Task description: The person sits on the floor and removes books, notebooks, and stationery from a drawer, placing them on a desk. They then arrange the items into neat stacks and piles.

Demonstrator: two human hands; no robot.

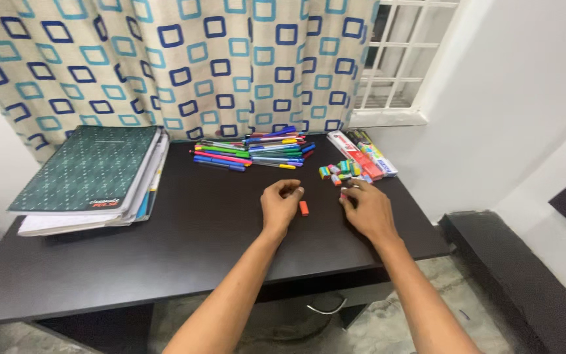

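Observation:
My left hand (281,204) rests on the dark table (185,242) with its fingers curled, holding nothing I can see. A small orange eraser (304,208) lies just to its right, between my two hands. My right hand (366,208) lies palm down by a cluster of small multicoloured erasers (340,171), its fingertips on a pink one (344,193). Whether it grips that eraser is not clear.
A heap of coloured pens (257,152) lies at the table's back. Two long flat boxes (363,154) sit at the back right. A green notebook (90,167) tops a stack of books at the left. A patterned curtain (165,59) and a barred window are behind.

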